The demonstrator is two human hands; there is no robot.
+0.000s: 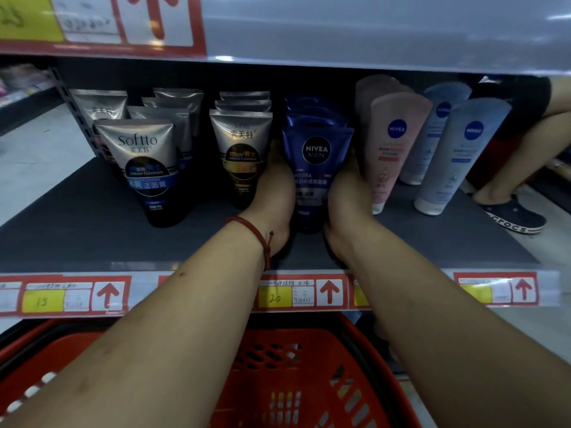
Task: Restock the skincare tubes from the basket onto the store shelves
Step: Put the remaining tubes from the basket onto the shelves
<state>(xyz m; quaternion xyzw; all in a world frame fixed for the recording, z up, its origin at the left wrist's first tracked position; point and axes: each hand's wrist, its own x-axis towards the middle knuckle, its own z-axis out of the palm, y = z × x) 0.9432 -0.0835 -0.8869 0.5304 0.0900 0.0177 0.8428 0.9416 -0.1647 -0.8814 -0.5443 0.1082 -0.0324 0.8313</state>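
A dark blue Nivea Men tube [315, 177] stands cap down at the front of a row of like tubes on the dark shelf [92, 230]. My left hand [273, 196] lies flat against the row's left side, and my right hand [350, 196] presses its right side, so both hands clasp the front tube between them. Fingertips reach back along the row and are partly hidden. The red basket [296, 381] sits below the shelf under my forearms; the part of its inside that shows holds no tubes.
Silver Softto tubes [145, 162] stand left, a gold-banded Softto row [241, 156] beside my left hand. Pink [392, 143] and pale blue Nivea tubes [460, 156] lean at the right. Price labels [278, 293] line the shelf edge. Another person's leg and shoe [516, 217] are at far right.
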